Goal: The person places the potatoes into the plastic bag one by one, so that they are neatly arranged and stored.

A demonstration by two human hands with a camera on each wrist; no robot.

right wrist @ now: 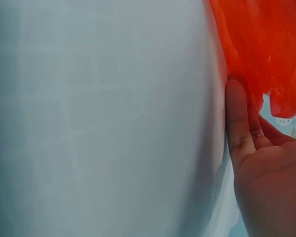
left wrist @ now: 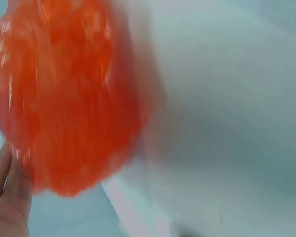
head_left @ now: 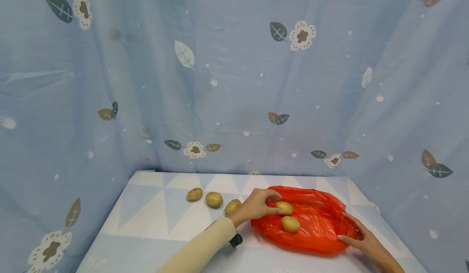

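Observation:
A red plastic bag (head_left: 322, 220) lies spread open on the table's right half. Inside its left part are two potatoes, an upper potato (head_left: 286, 208) and a lower potato (head_left: 290, 224). My left hand (head_left: 258, 203) reaches over the bag's left rim, thumb and fingers around the near end of the upper potato. At the bag's right side, my right hand (head_left: 364, 240) holds the rim, with the thin red film between thumb and fingers in the right wrist view. The left wrist view shows the blurred bag and part of the left hand (left wrist: 10, 197); no potato appears there.
Left of the bag lie three more potatoes in a row: a left one (head_left: 194, 194), a middle one (head_left: 214, 199) and a right one (head_left: 233, 206) beside my left wrist. A blue patterned curtain (head_left: 227, 102) surrounds the white and pale blue table (head_left: 146, 224).

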